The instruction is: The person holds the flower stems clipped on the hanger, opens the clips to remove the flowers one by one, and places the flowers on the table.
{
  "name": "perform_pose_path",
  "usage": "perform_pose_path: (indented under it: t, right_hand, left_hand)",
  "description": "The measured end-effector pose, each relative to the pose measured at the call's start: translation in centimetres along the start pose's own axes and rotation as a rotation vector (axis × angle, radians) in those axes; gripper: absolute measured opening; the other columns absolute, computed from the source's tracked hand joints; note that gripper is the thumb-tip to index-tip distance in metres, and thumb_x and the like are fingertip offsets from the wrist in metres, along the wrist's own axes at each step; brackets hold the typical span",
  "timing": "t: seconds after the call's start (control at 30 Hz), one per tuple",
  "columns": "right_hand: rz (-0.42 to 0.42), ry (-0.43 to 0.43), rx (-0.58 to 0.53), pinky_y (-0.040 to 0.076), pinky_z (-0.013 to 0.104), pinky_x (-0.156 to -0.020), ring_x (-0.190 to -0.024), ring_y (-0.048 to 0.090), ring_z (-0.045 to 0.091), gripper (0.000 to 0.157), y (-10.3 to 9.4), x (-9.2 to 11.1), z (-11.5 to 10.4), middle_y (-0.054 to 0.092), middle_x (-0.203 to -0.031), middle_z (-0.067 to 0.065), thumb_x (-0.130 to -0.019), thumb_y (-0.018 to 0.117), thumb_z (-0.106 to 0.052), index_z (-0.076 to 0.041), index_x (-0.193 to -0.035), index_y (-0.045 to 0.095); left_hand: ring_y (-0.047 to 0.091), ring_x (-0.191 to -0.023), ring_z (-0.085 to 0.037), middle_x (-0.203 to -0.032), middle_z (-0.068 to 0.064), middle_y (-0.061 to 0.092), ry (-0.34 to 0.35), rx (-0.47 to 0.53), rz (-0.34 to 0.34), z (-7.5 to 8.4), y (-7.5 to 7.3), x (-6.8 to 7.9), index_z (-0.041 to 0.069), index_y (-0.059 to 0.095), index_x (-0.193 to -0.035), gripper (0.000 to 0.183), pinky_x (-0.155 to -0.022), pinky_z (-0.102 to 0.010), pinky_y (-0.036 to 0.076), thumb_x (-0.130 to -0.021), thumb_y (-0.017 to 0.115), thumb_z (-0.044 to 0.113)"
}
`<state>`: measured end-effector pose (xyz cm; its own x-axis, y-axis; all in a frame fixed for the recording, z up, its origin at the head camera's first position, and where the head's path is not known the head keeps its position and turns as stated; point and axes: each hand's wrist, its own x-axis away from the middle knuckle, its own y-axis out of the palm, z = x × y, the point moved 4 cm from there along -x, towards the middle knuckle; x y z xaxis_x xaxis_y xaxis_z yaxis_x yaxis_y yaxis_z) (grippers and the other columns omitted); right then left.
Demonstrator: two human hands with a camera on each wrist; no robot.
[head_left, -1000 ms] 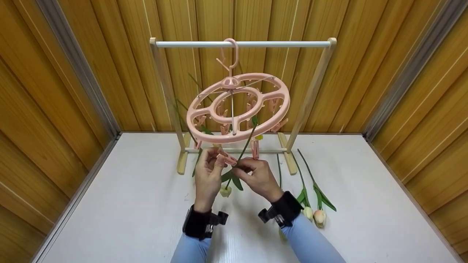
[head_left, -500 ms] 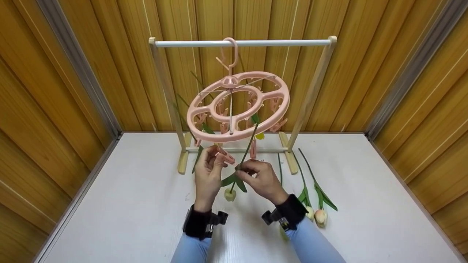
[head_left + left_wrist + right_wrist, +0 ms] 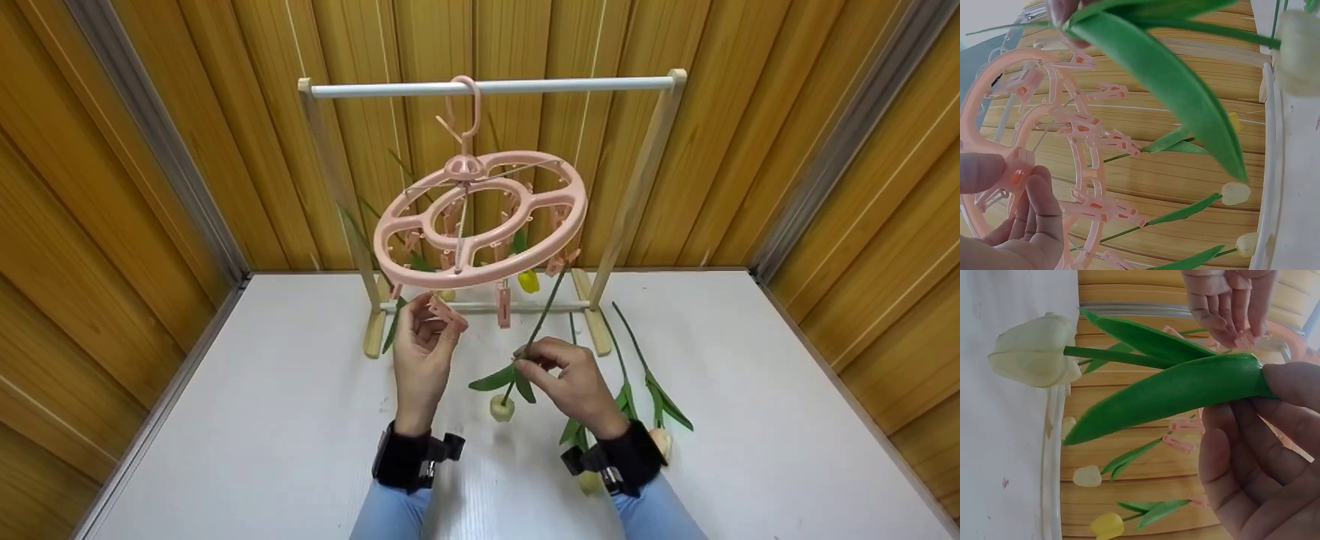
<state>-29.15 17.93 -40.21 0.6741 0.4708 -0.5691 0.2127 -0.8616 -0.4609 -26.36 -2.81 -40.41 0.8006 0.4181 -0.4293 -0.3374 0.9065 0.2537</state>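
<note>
My left hand [image 3: 421,367] pinches a pink clothespin [image 3: 448,313] between thumb and fingers, under the front of a round pink clip hanger [image 3: 450,280]. To its right, my right hand [image 3: 574,381] holds an artificial tulip by the stem, just above the leaves. The tulip's white bloom [image 3: 502,408] points down and its bare stem [image 3: 551,304] rises toward the hanger's right side. In the right wrist view, its green leaf [image 3: 1168,396] runs out from my thumb and fingers. Stem and pinched clothespin are apart. A second clothespin [image 3: 503,307] hangs between the hands.
The hanger hooks over the white bar [image 3: 570,85] of a wooden-ended rack. Several tulips hang bloom-down from its clips, including a yellow tulip [image 3: 529,281]. More tulips lie on the white table [image 3: 262,420], one with a leaf [image 3: 670,405] right of my right hand. Wood-patterned walls surround the table.
My right hand has moved right and slightly down with the tulip, away from the clothespin. My left hand keeps its pinch on the clothespin and has shifted slightly left, as has the hanger.
</note>
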Motion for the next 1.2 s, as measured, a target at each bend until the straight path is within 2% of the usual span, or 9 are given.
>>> perform_pose_path:
  t: [0.17, 0.53, 0.77, 1.03, 1.2]
  right_hand:
    - [0.038, -0.016, -0.011, 0.053, 0.022, -0.071, -0.078, 0.065, 0.011, 0.01, -1.0, 1.0, 0.0, 0.073, -0.091, 0.012, -0.093, 0.072, 0.001, -0.004, -0.1, 0.077]
    - [0.09, -0.034, 0.021, 0.051, 0.019, -0.068, -0.076, 0.064, 0.009, 0.013, -2.4, 1.6, -0.1, 0.076, -0.094, 0.009, -0.09, 0.074, 0.004, -0.006, -0.097, 0.078]
    - [0.104, -0.003, 0.042, 0.051, 0.019, -0.067, -0.074, 0.062, 0.006, 0.014, -3.3, 1.6, 0.2, 0.073, -0.088, 0.01, -0.09, 0.074, 0.005, -0.005, -0.098, 0.078]
    - [0.131, 0.022, 0.05, 0.051, 0.017, -0.069, -0.075, 0.064, 0.007, 0.014, -4.2, 1.8, 0.3, 0.074, -0.091, 0.009, -0.09, 0.074, 0.005, -0.006, -0.098, 0.078]
    - [0.146, 0.018, 0.052, 0.051, 0.017, -0.069, -0.075, 0.065, 0.007, 0.016, -4.6, 1.9, 0.4, 0.074, -0.09, 0.014, -0.089, 0.073, 0.006, -0.006, -0.099, 0.078]
  left_hand:
    - [0.065, -0.094, -0.021, -0.109, -0.018, 0.061, -0.001, 0.006, 0.015, 0.0, -0.2, 0.0, -0.008, 0.045, -0.14, 0.056, -0.083, -0.028, 0.055, -0.091, 0.073, -0.006]
    - [0.064, -0.094, -0.022, -0.108, -0.018, 0.06, -0.005, -0.014, 0.02, 0.1, -0.3, 0.0, -0.007, 0.046, -0.141, 0.058, -0.081, -0.025, 0.053, -0.089, 0.072, -0.007]
    - [0.063, -0.098, -0.023, -0.11, -0.018, 0.062, -0.058, -0.044, 0.022, 0.0, -0.5, -0.1, -0.007, 0.044, -0.143, 0.057, -0.083, -0.024, 0.053, -0.091, 0.069, -0.006]
    - [0.064, -0.097, -0.018, -0.111, -0.026, 0.063, -0.111, -0.037, -0.042, -0.5, 0.0, 0.0, -0.013, 0.041, -0.139, 0.05, -0.082, -0.023, 0.055, -0.092, 0.057, -0.012]
    - [0.064, -0.093, -0.018, -0.107, -0.025, 0.063, -0.132, -0.089, -0.095, -0.8, 0.4, 0.1, -0.009, 0.047, -0.126, 0.035, -0.081, -0.024, 0.055, -0.092, 0.056, -0.011]
